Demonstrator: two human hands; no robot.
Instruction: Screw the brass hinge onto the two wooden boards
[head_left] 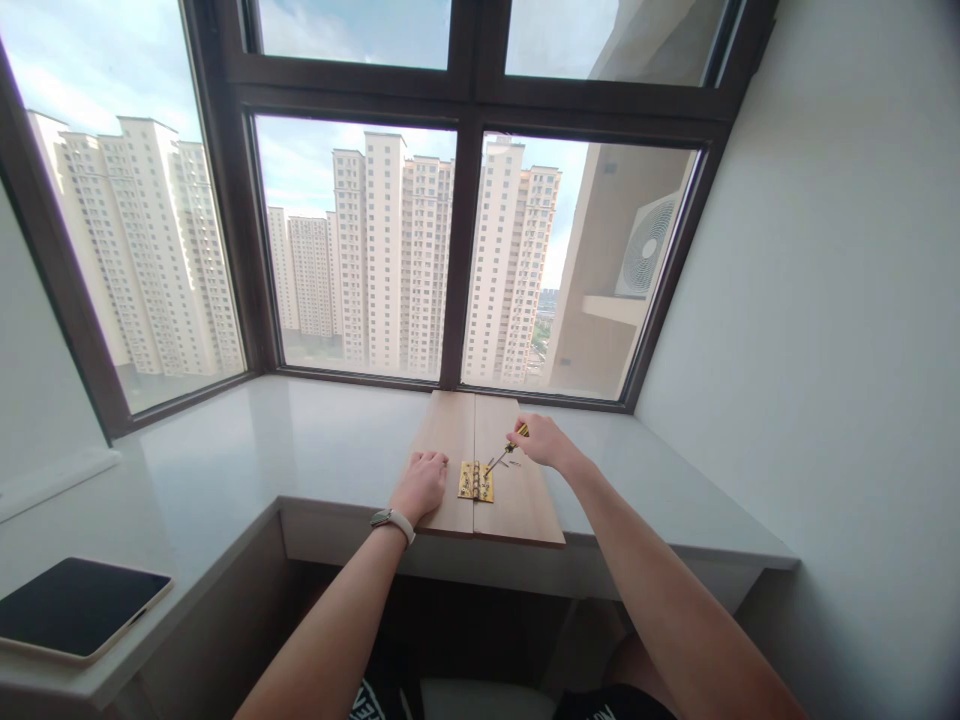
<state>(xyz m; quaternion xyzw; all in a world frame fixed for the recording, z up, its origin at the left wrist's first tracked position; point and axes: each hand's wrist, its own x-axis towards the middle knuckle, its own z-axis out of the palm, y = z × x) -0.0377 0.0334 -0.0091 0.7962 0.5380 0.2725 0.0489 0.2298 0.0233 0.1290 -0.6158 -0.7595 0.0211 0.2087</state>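
My right hand [541,438] grips a screwdriver [513,444] by its yellow-and-black handle. The shaft slants down to the left, and its tip meets the right leaf of a brass hinge [477,481]. That hinge lies opened flat across the seam between two pale wooden boards [517,515]. Fingers curled, my left hand [424,482] rests on the left board just beside the hinge; whether anything is under the fingers is hidden. A few loose screws [514,464] lie on the right board near the screwdriver.
The boards lie on a white windowsill counter [337,440], slightly past its front edge. A dark-screened tablet [79,605] is at the far left. Dark window frames [461,250] stand behind, and a white wall [825,300] rises on the right.
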